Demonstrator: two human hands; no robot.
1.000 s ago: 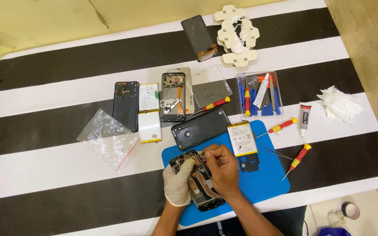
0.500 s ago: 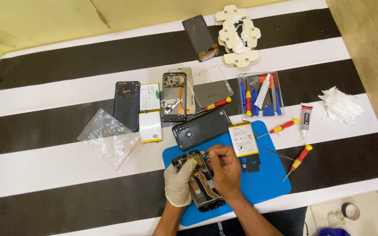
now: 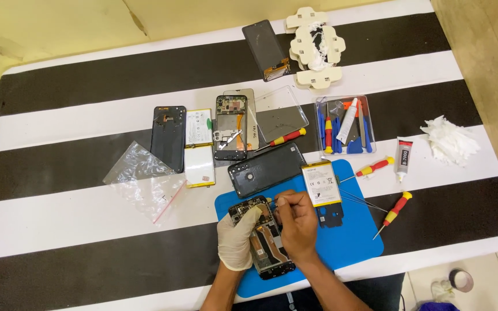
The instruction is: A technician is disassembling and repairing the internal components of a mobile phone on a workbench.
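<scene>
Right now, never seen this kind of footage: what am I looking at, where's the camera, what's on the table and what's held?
There is no machine here: a person works with two hands, filmed from a camera worn on the head, looking straight down. The left hand, in a pale glove, steadies an opened phone that lies on a blue mat. The bare right hand pinches a thin tool at the phone's top edge; the tool is too small to identify. The table has a black and white striped cover. On it lie a dark back cover, a yellow-edged battery, other phone parts, red and yellow screwdrivers, a clear tray of tools, a glue tube, crumpled tissue and clear plastic bags.
</scene>
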